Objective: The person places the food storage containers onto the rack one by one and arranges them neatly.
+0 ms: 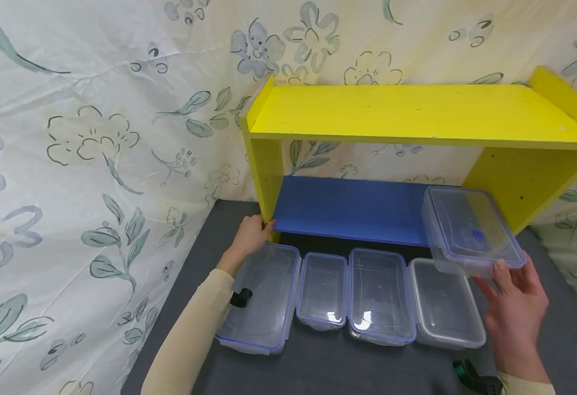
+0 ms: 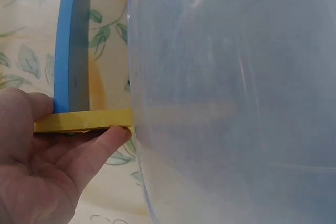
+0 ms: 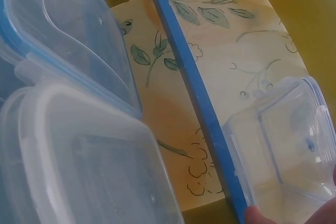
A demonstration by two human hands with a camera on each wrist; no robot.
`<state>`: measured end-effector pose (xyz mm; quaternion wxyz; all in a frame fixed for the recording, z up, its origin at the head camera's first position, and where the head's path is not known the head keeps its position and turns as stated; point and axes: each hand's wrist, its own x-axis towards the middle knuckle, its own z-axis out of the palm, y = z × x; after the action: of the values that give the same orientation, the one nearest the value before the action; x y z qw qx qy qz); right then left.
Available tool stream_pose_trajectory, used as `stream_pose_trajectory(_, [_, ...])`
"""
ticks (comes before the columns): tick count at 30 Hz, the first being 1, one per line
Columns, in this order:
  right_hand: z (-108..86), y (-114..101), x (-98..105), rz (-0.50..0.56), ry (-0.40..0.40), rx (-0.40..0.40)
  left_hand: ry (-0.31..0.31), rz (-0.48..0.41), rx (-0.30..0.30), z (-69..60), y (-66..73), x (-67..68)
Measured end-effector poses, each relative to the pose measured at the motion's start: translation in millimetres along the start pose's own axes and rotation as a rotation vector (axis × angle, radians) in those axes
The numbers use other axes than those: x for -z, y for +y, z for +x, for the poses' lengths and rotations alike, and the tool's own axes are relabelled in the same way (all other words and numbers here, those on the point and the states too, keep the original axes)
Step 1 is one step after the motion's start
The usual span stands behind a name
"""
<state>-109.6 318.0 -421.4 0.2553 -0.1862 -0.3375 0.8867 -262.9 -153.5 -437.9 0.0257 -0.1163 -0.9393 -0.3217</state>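
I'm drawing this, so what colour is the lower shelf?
Blue: the lower shelf shows best in the head view.

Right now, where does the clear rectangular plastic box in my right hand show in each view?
Head: the clear rectangular plastic box at right, the right hand at its front corner.
Left wrist: not in it.
Right wrist: lower right.
Shared landmark: flat blue shelf board, seen in all three.

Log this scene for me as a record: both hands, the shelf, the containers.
Left hand: grips the yellow side panel
Right hand: holds a clear container near its front edge
Held container: lidded, at the blue board, front jutting past it
Shelf: yellow top and sides, blue board below
Dark table: four lidded containers in a row, rightmost pale-rimmed
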Motion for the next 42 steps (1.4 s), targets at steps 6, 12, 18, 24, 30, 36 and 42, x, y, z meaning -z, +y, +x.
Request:
stream_pose_trajectory(6, [6.1,1,-3,-0.111,0.012,0.011,0.001,0.011,-0.008,1.8,0.2,-1.2])
stream_pose_trajectory(12, [-6.5,4,-6,-0.618,0.043,0.155,-0.01,0.008,0.001,1.6,-0.5,0.4])
stream_pose_trajectory(18, [-18.0,18,-4,-1.242,-0.128,1.082,-0.009,0.005,0.008,1.0,-1.5,0.6])
stream_pose_trajectory(24, [-22.9,25,-7,-1.487,-0.397,1.351,-0.01,-0.003,0.01,0.0,-1.9,-1.6])
stream_pose_trajectory(30, [-23.1,25,-9,-1.586,-0.452,1.3,-0.006,-0.006,0.017,-0.5,-0.9,0.2])
stream_pose_trajectory(36, [-20.1,25,-12,-1.569,-0.458,1.294,-0.005,-0.006,0.022,-0.8,-1.0,1.2])
stream_pose_trajectory(42, [-15.0,26,-13,-1.571,-0.468,1.257,-0.01,-0.008,0.025,-0.7,-0.6,0.9])
